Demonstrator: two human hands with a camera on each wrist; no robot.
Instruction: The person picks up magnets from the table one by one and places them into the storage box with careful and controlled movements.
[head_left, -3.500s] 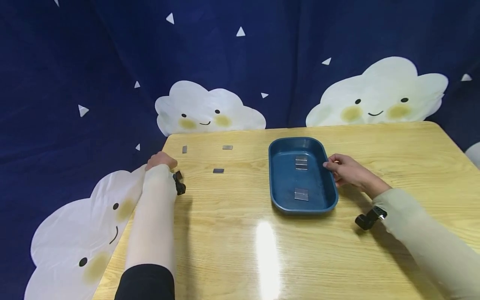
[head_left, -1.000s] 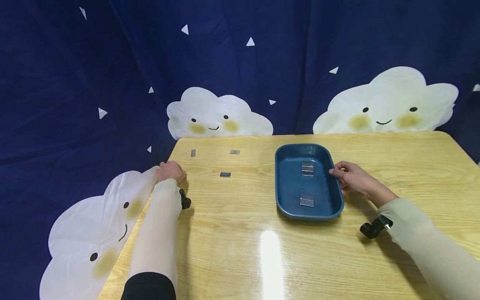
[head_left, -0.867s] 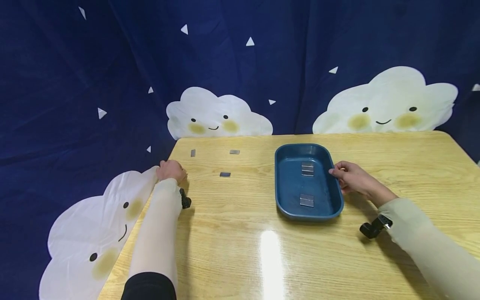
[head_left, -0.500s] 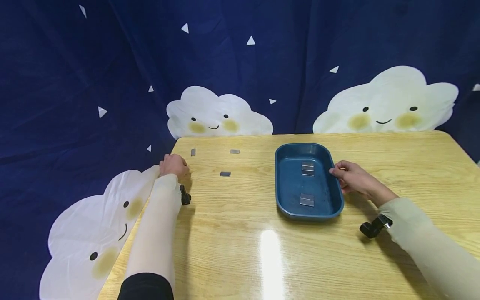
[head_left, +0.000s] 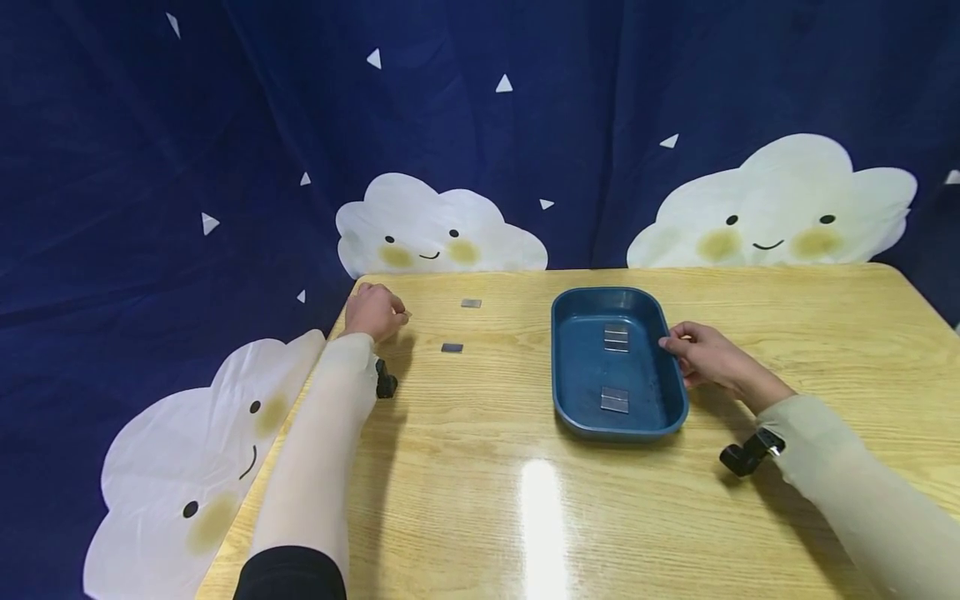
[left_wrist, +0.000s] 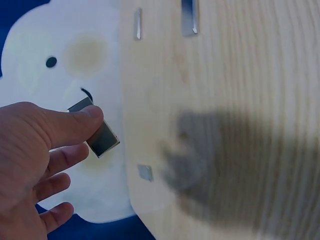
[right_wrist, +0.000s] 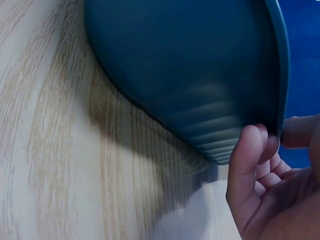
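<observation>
Between its thumb and fingers my left hand [head_left: 372,312] pinches a small, flat, rectangular metal plate [left_wrist: 103,141], dark on its face with shiny edges. The hand is above the table's far left corner. My right hand [head_left: 701,354] grips the right side rim of a blue tray [head_left: 556,375], thumb on one side of the wall and fingers on the other. Inside the tray lie two groups of similar plates, one farther back [head_left: 616,338] and one nearer [head_left: 614,400].
Two more metal plates, a far one [head_left: 471,303] and a nearer dark one [head_left: 452,347], lie on the wooden table [head_left: 450,467] left of the tray. Another plate [left_wrist: 145,172] shows in the left wrist view. A dark blue cloud-patterned curtain [head_left: 480,142] hangs behind.
My left hand has moved from the table's left edge forward and to the right, with the metal plate in its fingers. The right hand keeps its hold on the tray.
</observation>
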